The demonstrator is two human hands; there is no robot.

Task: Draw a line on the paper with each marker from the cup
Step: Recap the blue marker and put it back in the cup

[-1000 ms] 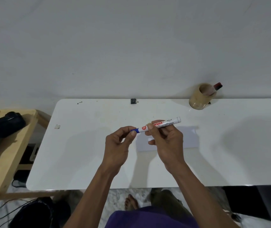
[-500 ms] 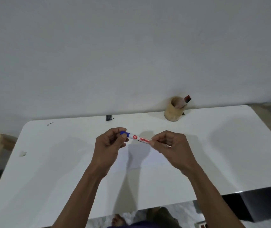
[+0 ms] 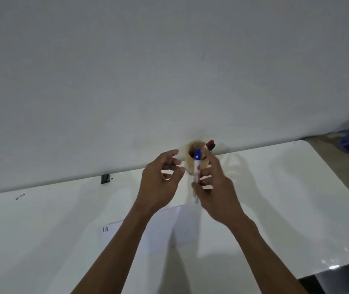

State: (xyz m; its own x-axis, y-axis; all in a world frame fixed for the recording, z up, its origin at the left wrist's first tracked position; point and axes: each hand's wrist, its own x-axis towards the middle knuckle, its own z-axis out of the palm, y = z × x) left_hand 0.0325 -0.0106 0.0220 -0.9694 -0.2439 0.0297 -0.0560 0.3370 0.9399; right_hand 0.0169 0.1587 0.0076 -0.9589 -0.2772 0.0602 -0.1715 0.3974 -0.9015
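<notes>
Over the cup [image 3: 192, 164] at the desk's [image 3: 275, 198] far edge, our right hand [image 3: 213, 187], fingers clamped, now lowers the recapped blue marker [image 3: 197, 166]; left hand [image 3: 160, 183] has let go, fingers apart.

Plain grey wall [image 3: 127, 71] behind glossy white table [image 3: 285, 198]

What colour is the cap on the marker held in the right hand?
Blue, on the white-barrelled marker in the right hand; clearest in the head view.
</notes>
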